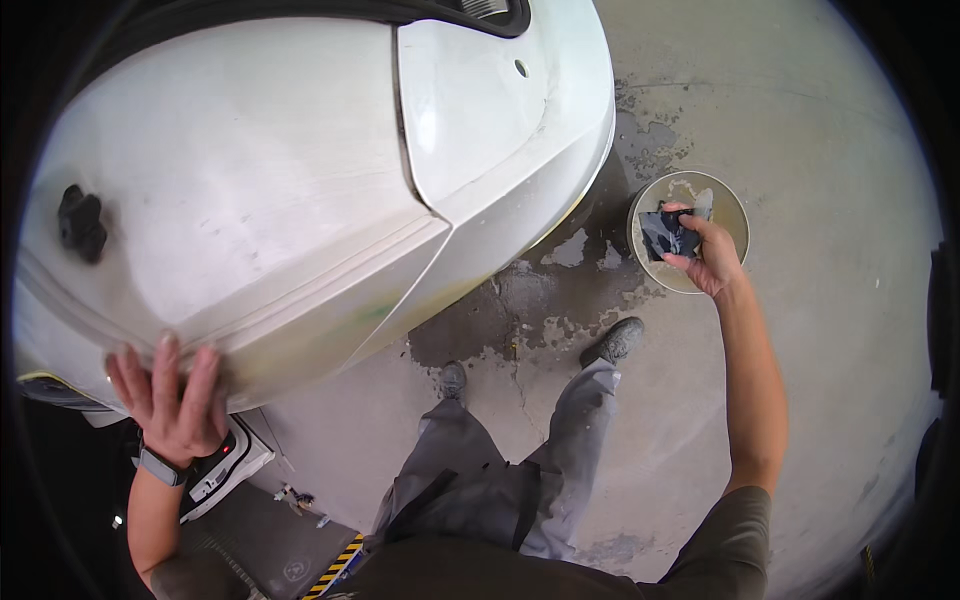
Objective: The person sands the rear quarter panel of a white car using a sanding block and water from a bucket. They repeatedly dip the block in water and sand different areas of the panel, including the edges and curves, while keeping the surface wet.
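"What does the right hand [712,258] hold?"

"A thin dark sheet [654,236], grasped between thumb and fingers, over or inside the round bucket [739,222]; I cannot tell which. Likely it's held there so drips land inside."

"And the left hand [180,410]?"

"Open, fingers slightly spread, resting against the lower edge of the white car panel [270,170], gripping nothing, perhaps for steadiness."

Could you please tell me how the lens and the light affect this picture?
Head view: the fisheye lens leaves black corners; soft highlights lie on the white car; the left hand looks slightly blurred at the fingers; the wet floor shows pale patches, perhaps reflections.
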The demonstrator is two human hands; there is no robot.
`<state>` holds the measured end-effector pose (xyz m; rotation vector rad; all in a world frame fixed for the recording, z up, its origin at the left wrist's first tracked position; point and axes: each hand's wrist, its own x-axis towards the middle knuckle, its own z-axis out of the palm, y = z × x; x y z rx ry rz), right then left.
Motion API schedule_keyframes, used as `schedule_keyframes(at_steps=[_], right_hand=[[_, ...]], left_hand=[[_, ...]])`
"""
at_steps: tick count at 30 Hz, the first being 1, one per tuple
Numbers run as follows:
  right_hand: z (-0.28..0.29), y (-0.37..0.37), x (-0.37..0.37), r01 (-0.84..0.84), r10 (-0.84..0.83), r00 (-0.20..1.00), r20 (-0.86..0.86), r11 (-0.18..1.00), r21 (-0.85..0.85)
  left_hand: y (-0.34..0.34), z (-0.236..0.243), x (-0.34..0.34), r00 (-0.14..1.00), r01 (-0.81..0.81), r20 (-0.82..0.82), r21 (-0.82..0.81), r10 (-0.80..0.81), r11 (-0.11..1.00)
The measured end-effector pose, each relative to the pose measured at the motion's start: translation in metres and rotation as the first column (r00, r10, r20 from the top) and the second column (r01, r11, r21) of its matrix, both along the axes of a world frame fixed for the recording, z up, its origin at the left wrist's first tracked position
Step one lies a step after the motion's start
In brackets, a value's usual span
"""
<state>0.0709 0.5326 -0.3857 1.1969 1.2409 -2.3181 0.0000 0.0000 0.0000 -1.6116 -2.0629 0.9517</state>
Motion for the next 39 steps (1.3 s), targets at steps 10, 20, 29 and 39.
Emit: schedule_keyframes(at_steps=[10,20,29,39], right_hand=[[0.358,-0.297,0.027,0.365,-0.137,0.545,-0.827,0.927,0.086],[0.241,-0.477,0.02,0.638,-0.057,0.69,-0.722,0.519,0.569],[0.251,-0.497,-0.017,0.68,0.108,0.683,-0.722,0.266,0.683],[0.269,-0.482,-0.019,0.678,0.107,0.698,-0.708,0.219,0.701]], left_hand=[[0.07,-0.029,0.002,0.962,0.242,0.209,-0.34,-0.177,0.909],[-0.09,0.137,-0.061,0.97,0.2,0.173,-0.159,-0.173,0.967],[-0.161,0.142,-0.066,0.978,0.142,0.166,-0.105,-0.124,0.984],[-0.162,0.144,-0.068,0.967,0.187,0.204,-0.15,-0.155,0.971]])
